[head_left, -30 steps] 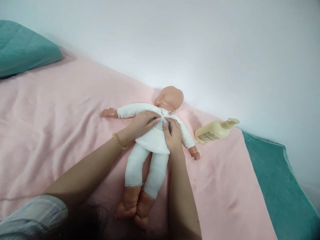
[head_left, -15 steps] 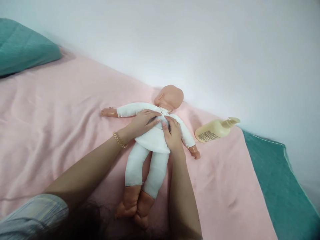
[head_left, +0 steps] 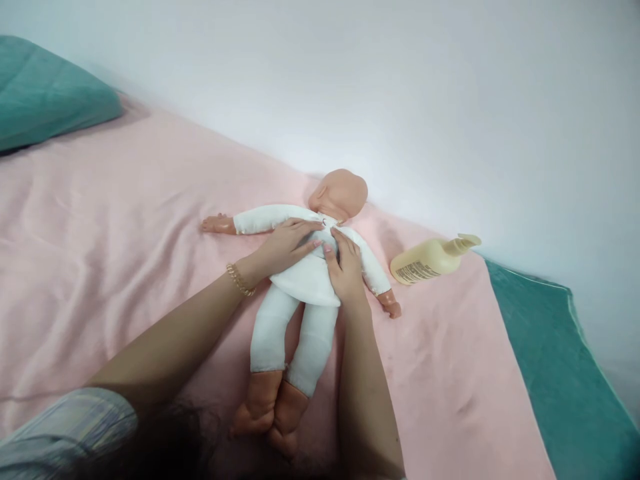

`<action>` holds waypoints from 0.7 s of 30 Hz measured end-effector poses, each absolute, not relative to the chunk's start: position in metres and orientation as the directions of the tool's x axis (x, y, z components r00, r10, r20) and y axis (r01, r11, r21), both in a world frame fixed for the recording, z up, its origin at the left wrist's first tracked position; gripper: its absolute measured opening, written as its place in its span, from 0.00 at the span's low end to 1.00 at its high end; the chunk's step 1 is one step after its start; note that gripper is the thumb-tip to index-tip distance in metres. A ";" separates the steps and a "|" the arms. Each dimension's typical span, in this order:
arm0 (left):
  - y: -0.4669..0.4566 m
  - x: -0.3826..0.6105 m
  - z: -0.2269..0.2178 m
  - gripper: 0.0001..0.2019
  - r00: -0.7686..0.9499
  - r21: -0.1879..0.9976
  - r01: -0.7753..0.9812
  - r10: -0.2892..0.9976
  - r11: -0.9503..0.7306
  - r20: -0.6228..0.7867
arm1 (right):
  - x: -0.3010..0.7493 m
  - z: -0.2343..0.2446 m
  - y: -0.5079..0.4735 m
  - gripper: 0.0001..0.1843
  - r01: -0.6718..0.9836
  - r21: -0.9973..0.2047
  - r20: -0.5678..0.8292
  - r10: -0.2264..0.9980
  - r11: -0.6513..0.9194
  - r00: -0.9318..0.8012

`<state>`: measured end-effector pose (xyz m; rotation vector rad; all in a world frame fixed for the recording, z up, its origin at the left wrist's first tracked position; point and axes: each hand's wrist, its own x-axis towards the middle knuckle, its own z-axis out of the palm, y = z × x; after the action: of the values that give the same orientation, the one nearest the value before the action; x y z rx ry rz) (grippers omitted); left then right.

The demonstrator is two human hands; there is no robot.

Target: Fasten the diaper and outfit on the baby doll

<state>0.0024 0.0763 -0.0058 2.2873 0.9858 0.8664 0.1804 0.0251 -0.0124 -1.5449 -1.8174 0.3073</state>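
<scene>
A baby doll (head_left: 300, 320) in white clothes lies on its back on a pink blanket (head_left: 125, 227), head toward the wall. My left hand (head_left: 285, 247), with a gold bracelet at the wrist, lies on the doll's chest, its fingers pinching the white top. My right hand (head_left: 345, 270) meets it from the right, fingers also pressed together on the top's front near the neck. Both hands touch at the middle of the chest.
A cream lotion pump bottle (head_left: 430, 261) lies on its side to the right of the doll. A teal pillow (head_left: 45, 93) is at the far left. Teal sheet (head_left: 560, 373) shows at the right. A white wall runs behind.
Both hands have shifted very slightly up the doll's chest toward the neck; the doll and bottle stay put.
</scene>
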 end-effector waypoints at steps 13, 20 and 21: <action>0.076 0.003 -0.007 0.23 0.523 0.656 0.457 0.778 -0.601 0.349 | 0.179 -0.010 0.023 0.27 0.751 -0.616 0.341 0.940 0.239 -0.020; 0.076 0.003 -0.005 0.22 0.518 0.669 0.462 0.790 -0.582 0.329 | 0.180 -0.011 0.024 0.26 0.743 -0.629 0.322 0.947 0.229 -0.019; 0.075 0.003 -0.004 0.22 0.518 0.672 0.464 0.792 -0.578 0.323 | 0.180 -0.011 0.024 0.26 0.742 -0.630 0.322 0.946 0.230 -0.020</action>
<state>0.0028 0.0753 -0.0042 2.2487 1.0225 0.8489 0.1796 0.0240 -0.0107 -1.5594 -1.8080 0.3723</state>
